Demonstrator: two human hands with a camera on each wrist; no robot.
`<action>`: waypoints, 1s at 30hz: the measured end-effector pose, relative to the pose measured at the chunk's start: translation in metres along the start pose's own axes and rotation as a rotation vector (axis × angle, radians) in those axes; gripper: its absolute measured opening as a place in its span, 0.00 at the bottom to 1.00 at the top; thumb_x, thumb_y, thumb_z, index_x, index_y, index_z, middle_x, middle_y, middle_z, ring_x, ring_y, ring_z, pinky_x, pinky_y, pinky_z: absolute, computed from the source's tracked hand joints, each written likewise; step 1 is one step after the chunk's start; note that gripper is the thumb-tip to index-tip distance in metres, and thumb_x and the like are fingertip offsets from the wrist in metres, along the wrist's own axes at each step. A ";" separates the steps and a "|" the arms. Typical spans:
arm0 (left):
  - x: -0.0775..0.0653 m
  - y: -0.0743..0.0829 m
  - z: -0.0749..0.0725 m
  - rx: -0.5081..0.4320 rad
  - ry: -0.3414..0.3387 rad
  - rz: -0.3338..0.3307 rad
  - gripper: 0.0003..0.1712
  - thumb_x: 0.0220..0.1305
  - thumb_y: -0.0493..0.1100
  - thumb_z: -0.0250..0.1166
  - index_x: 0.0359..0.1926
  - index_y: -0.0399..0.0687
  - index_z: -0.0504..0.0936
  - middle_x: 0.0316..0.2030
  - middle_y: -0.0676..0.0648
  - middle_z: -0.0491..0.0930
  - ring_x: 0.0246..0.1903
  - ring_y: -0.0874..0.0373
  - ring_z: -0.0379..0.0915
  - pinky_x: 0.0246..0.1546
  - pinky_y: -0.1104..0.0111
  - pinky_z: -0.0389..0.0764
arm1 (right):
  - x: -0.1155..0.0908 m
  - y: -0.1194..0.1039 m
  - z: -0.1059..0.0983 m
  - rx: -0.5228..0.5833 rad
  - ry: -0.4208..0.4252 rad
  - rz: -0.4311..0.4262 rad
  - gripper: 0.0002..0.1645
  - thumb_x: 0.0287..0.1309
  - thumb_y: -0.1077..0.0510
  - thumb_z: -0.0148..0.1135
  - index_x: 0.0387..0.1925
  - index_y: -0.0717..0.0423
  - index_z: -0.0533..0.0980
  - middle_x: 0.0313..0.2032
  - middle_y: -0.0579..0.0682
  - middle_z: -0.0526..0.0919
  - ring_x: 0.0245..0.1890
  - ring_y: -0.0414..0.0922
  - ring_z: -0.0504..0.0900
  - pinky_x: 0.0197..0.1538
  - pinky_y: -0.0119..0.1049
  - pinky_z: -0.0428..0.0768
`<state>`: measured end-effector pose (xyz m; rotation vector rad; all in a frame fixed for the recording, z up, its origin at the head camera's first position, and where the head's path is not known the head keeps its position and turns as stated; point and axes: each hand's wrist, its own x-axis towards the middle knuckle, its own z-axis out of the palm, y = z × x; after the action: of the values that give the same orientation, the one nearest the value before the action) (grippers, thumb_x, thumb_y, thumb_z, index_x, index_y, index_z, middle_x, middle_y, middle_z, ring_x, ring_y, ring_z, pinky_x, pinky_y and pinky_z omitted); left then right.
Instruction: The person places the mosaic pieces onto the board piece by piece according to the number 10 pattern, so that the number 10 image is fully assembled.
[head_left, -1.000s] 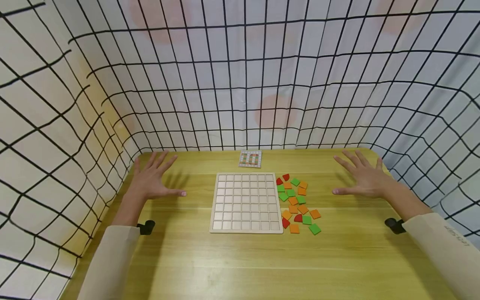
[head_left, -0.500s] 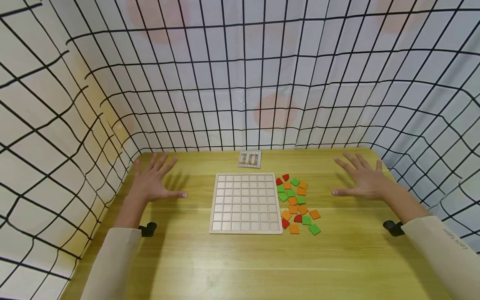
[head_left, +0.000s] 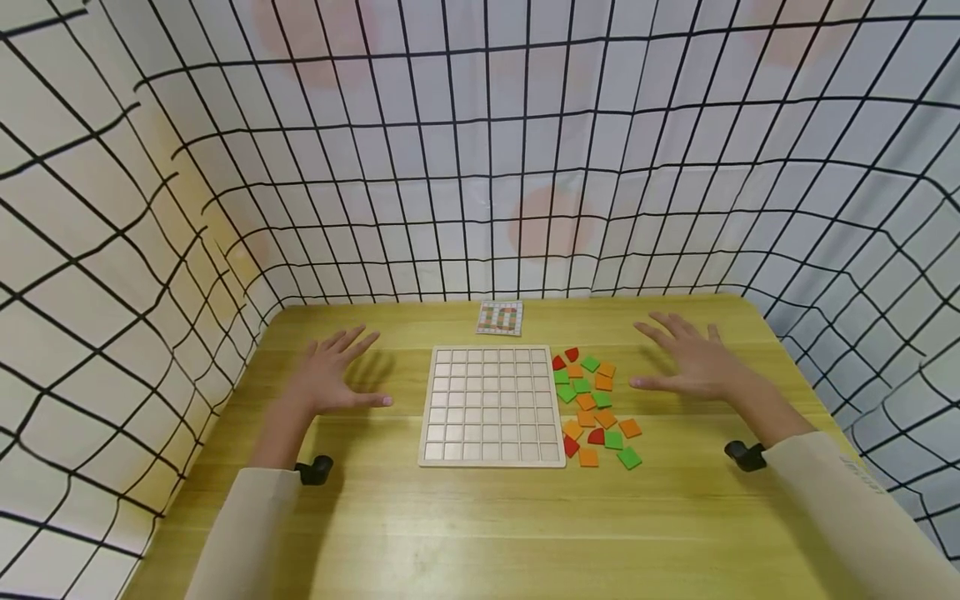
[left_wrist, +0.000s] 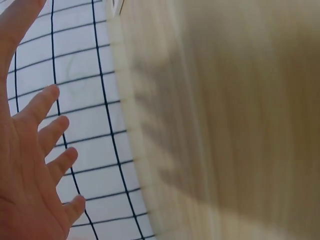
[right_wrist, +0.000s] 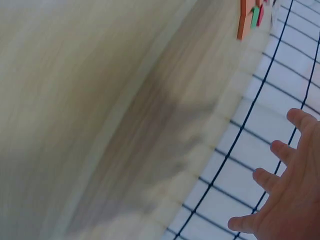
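Observation:
A pale square board marked with a grid of shallow cells lies mid-table, its cells bare. Along its right side are scattered several flat tiles: orange squares, green squares and red rounded pieces. To the left of the board hovers my left hand, fingers spread, holding nothing. My right hand is held above the table right of the tiles, also spread and touching nothing. In the wrist views, the left palm and right hand show extended fingers.
Behind the board lies a small card printed with a coloured grid pattern. A black net over white sheeting encloses the wooden table at the back and both sides. Black wrist cameras sit at the cuffs.
Both hands have moved inward, the left one to the right and the right one to the left, nearer the board and tiles. The board, tiles and card stay where they were.

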<state>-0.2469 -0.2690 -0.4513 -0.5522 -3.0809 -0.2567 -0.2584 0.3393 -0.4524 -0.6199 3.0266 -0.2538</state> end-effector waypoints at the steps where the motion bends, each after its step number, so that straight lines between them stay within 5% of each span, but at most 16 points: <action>1: 0.000 0.002 0.004 -0.004 0.000 0.008 0.70 0.44 0.87 0.65 0.82 0.64 0.53 0.82 0.44 0.50 0.79 0.34 0.46 0.75 0.30 0.43 | 0.003 -0.003 0.003 0.004 0.001 -0.003 0.62 0.56 0.21 0.61 0.83 0.42 0.50 0.82 0.59 0.48 0.79 0.69 0.49 0.65 0.87 0.38; 10: 0.002 0.022 0.026 -0.102 -0.011 0.070 0.71 0.39 0.88 0.67 0.81 0.66 0.56 0.81 0.46 0.54 0.78 0.35 0.51 0.77 0.35 0.48 | 0.028 -0.031 0.030 0.043 0.011 -0.018 0.58 0.61 0.21 0.56 0.81 0.48 0.56 0.79 0.61 0.56 0.77 0.67 0.56 0.72 0.78 0.50; 23: -0.005 0.043 0.045 -0.208 -0.008 0.129 0.70 0.37 0.84 0.72 0.80 0.62 0.61 0.80 0.46 0.57 0.77 0.34 0.54 0.75 0.33 0.52 | 0.055 -0.060 0.057 0.130 0.040 0.047 0.50 0.66 0.22 0.49 0.69 0.56 0.73 0.70 0.62 0.72 0.70 0.63 0.68 0.68 0.72 0.65; 30: -0.007 0.047 0.053 -0.208 -0.042 0.152 0.71 0.37 0.83 0.73 0.80 0.62 0.61 0.80 0.46 0.57 0.78 0.38 0.53 0.76 0.35 0.52 | 0.067 -0.072 0.062 0.170 0.083 0.099 0.42 0.69 0.28 0.54 0.62 0.60 0.78 0.63 0.63 0.78 0.63 0.63 0.73 0.66 0.65 0.72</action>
<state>-0.2227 -0.2192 -0.4964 -0.8036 -3.0494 -0.5749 -0.2877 0.2385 -0.5022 -0.4558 3.0591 -0.5377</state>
